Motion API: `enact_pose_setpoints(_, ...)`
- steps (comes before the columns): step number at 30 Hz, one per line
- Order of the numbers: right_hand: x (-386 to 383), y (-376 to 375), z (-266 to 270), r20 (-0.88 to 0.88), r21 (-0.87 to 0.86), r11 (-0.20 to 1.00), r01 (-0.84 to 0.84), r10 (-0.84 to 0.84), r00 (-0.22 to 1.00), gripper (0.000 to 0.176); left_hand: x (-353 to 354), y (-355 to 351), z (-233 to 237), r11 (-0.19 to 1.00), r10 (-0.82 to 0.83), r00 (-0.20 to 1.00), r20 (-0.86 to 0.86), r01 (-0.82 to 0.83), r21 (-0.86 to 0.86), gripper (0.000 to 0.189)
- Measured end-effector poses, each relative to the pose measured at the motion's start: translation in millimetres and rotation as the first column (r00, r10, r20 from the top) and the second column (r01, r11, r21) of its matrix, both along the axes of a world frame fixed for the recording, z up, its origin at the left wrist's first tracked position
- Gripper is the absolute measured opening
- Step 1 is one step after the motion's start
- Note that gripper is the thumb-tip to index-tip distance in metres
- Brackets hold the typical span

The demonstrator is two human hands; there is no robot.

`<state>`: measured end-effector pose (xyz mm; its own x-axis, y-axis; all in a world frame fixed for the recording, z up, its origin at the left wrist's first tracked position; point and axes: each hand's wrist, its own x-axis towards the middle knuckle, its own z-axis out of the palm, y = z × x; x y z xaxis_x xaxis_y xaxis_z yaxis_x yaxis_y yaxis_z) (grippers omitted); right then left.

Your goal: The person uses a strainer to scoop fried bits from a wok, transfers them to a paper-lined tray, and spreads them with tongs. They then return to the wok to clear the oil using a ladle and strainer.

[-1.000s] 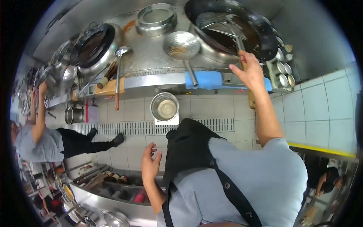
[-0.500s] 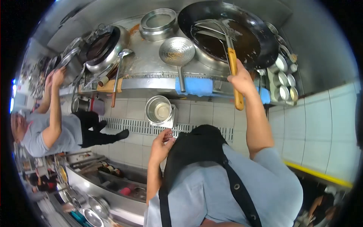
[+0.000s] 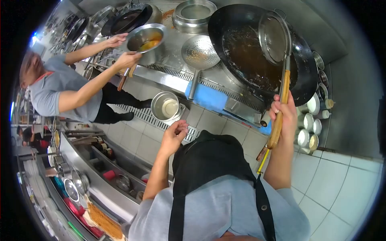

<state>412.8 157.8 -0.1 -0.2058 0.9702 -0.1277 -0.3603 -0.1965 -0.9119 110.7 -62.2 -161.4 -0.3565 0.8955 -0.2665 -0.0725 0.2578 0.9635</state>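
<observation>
My right hand (image 3: 286, 116) is wrapped around the wooden handle of a round mesh strainer (image 3: 275, 38). Its metal-rimmed head is raised over a large black wok (image 3: 241, 60) with dark brown liquid in it. Low in front of my apron, my left hand (image 3: 174, 134) hangs with loosely curled fingers, and nothing shows in it. Beyond that hand is a metal pot (image 3: 165, 106) with pale contents, standing low by the floor grate. A perforated ladle (image 3: 200, 52) with some crumbs rests on the stovetop left of the wok.
At left, another person (image 3: 76, 88) holds a metal pot (image 3: 145, 38) with orange-yellow contents above the stove edge. Several seasoning containers (image 3: 309, 120) line the wok's right side. A blue cloth (image 3: 209, 96) hangs on the stove front. Behind me runs a steel counter (image 3: 94, 172).
The strainer's head has swung up from low in the wok, and my right hand has turned with it. My view has rotated. The other person has brought a pot closer along the stove.
</observation>
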Motion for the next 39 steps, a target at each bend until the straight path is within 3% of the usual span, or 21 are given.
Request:
enact_pose_setpoints(1,2,0,0,0.005,-0.003,1.000,-0.014,0.014,1.000,0.073,1,3,2,1.000,0.014,1.000,0.005,-0.014,-0.003,0.035)
enact_pose_setpoints(4,4,-1,-5,-0.282,-0.009,1.000,-0.005,0.003,0.960,0.064,-8,15,7,0.999,-0.005,0.999,0.054,0.007,-0.040,0.036)
enact_pose_setpoints(8,-10,-5,-11,-0.357,-0.031,0.999,-0.044,0.030,0.934,0.059,-48,46,-13,0.990,0.135,0.974,0.183,-0.139,0.010,0.034)
enact_pose_setpoints(9,-5,-2,-10,-0.348,-0.037,0.998,-0.043,0.028,0.937,0.059,-61,58,-15,0.989,0.141,0.983,0.121,-0.146,0.032,0.036)
enact_pose_setpoints(11,-4,3,-4,-0.804,-0.151,0.955,-0.255,0.032,0.594,0.058,-90,86,-30,0.977,0.190,0.965,0.182,-0.205,0.066,0.035)
enact_pose_setpoints(12,-14,0,2,-0.826,-0.124,0.958,-0.260,0.046,0.561,0.058,-104,101,-34,0.969,0.226,0.952,0.206,-0.242,0.056,0.035)
enact_pose_setpoints(17,-80,-19,-2,-0.800,-0.033,0.969,-0.246,0.122,0.588,0.065,-175,189,-76,0.934,0.312,0.873,0.375,-0.354,0.049,0.032)
enact_pose_setpoints(21,-140,-28,4,-0.781,0.027,0.935,-0.353,0.241,0.577,0.072,-226,234,-105,0.871,0.468,0.771,0.432,-0.486,-0.075,0.034)
enact_pose_setpoints(23,-170,-32,3,-0.742,0.022,0.920,-0.390,0.276,0.610,0.072,-243,242,-110,0.783,0.579,0.664,0.473,-0.615,-0.096,0.024)
enact_pose_setpoints(24,-185,-33,-1,-0.752,0.066,0.897,-0.437,0.332,0.569,0.078,-249,246,-110,0.767,0.588,0.634,0.503,-0.634,-0.098,0.023)
enact_pose_setpoints(28,-242,-36,-23,-0.764,0.005,0.876,-0.482,0.315,0.564,0.076,-287,263,-131,0.796,0.555,0.688,0.468,-0.603,-0.058,0.014)
enact_pose_setpoints(30,-272,-30,-45,-0.782,-0.066,0.809,-0.584,0.321,0.534,0.062,-298,273,-144,0.813,0.543,0.707,0.454,-0.578,-0.072,0.012)
enact_pose_setpoints(33,-312,-26,-74,-0.764,-0.116,0.760,-0.640,0.343,0.546,0.062,-300,270,-144,0.839,0.510,0.734,0.449,-0.541,-0.068,0.009)
enact_pose_setpoints(36,-335,-24,-107,-0.786,-0.145,0.718,-0.680,0.335,0.521,0.062,-285,259,-151,0.882,0.401,0.715,0.573,-0.469,-0.032,0.010)
enact_pose_setpoints(38,-340,-28,-121,-0.798,-0.160,0.700,-0.695,0.322,0.509,0.061,-261,245,-111,0.876,0.383,0.672,0.633,-0.482,-0.018,0.017)
enact_pose_setpoints(39,-341,-32,-130,-0.809,-0.175,0.689,-0.704,0.307,0.501,0.060,-256,242,-107,0.875,0.318,0.628,0.710,-0.482,0.035,0.012)
